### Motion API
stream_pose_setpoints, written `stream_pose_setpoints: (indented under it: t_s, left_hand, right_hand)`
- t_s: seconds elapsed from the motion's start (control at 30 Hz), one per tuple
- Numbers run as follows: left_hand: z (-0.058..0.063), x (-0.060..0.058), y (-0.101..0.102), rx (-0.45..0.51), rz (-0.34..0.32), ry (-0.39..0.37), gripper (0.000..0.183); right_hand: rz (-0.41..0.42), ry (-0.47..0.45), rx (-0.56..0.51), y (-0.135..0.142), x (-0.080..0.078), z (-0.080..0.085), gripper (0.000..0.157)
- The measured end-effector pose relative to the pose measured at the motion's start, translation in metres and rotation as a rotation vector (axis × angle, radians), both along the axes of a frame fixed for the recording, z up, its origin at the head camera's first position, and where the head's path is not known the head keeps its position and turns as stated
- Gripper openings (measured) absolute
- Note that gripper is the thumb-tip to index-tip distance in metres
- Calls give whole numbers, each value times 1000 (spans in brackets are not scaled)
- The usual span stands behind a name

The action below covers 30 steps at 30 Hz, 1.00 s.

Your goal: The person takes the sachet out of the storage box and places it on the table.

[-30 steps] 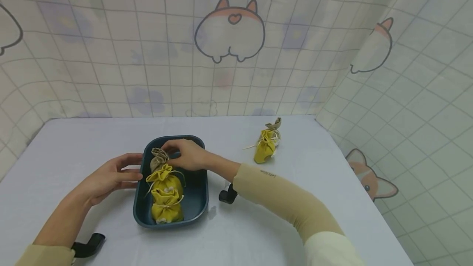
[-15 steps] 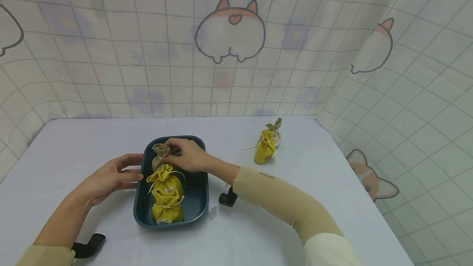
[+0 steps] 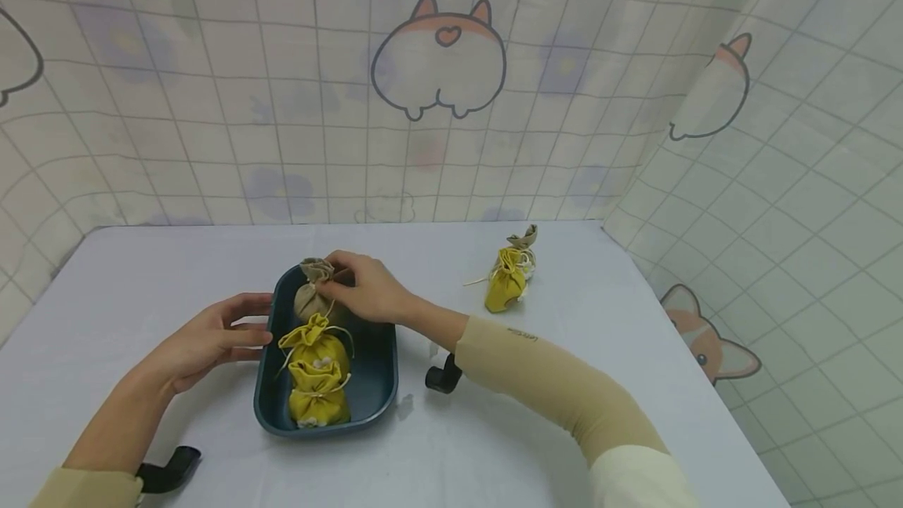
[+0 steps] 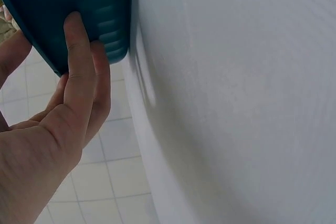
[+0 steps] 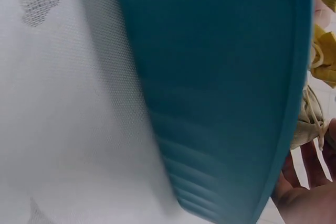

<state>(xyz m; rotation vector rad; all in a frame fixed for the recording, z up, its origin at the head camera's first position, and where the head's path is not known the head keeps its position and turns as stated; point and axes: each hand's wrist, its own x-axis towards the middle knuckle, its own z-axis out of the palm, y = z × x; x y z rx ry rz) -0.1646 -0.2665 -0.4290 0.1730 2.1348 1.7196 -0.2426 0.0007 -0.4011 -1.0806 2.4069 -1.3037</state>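
Observation:
A dark teal bin stands on the table, left of the middle in the head view. My left hand touches its left outer wall, fingertips near the rim; in the left wrist view the fingers lie fairly straight against that wall. My right hand pinches a beige drawstring pouch by its neck, at the far end of the bin. The pouch's drawstring shows in the right wrist view. Two yellow drawstring pouches, a front one and one behind it, sit in the bin.
Another yellow pouch and a beige pouch partly behind it lie at the back right of the white-covered table. A patterned curtain hangs behind. Black wrist-camera mounts sit under both forearms.
My right hand has lifted the beige pouch slightly and shifted it toward the bin's far end. My left hand and the yellow pouches have stayed in place.

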Motion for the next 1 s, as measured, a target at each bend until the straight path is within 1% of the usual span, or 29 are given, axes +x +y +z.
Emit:
stream_pose_setpoints:
  t_s: [0.27,0.5,0.73,1.0]
  left_hand:
    - [2,1,1,-8,8,-1,80]
    - [1,1,1,-9,7,1,79]
    - [2,2,3,-22,10,4,78]
    - [1,2,3,-33,19,11,79]
  right_hand:
    - [-44,-22,-60,12,3,12,26]
    - [-80,-36,-70,26,6,23,28]
    - [-99,-27,-88,47,8,33,29]
    - [-154,-15,-116,72,10,39,30]
